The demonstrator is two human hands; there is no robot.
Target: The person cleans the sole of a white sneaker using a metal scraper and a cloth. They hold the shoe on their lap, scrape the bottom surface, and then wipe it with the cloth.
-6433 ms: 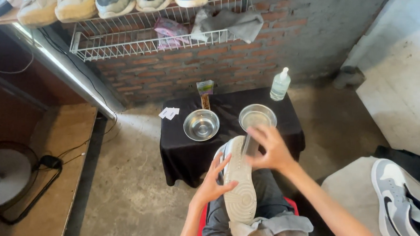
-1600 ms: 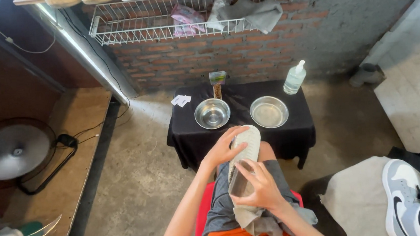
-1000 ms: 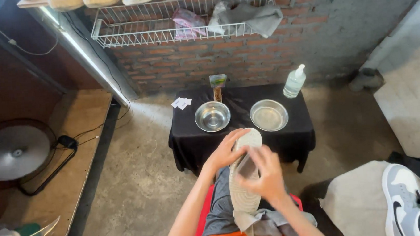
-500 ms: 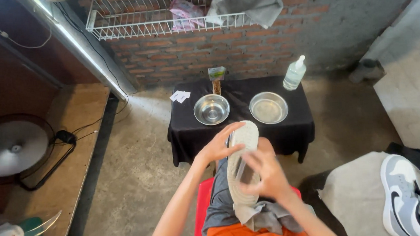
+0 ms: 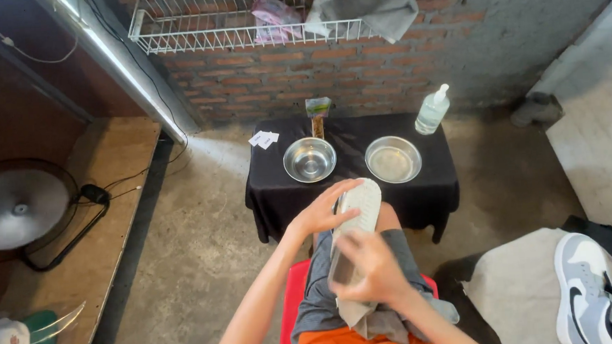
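Hands: my left hand (image 5: 321, 214) gripped the upturned shoe (image 5: 354, 214) toe; right hand (image 5: 369, 272), clasping a brush (image 5: 341, 269), had slid heelward.

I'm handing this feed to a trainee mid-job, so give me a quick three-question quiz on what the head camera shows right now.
1. True or false: the shoe lies sole-up across the person's lap.
2. What does the right hand hold against the sole? A) a brush B) a spray bottle C) a metal bowl
3. How many metal bowls stand on the black-draped table?

Key:
1. True. The left hand steadies it near the toe.
2. A, by the look of it: the brush is blurred. The spray bottle stands on the table's far right corner.
3. Two: the left bowl and the right bowl, side by side.
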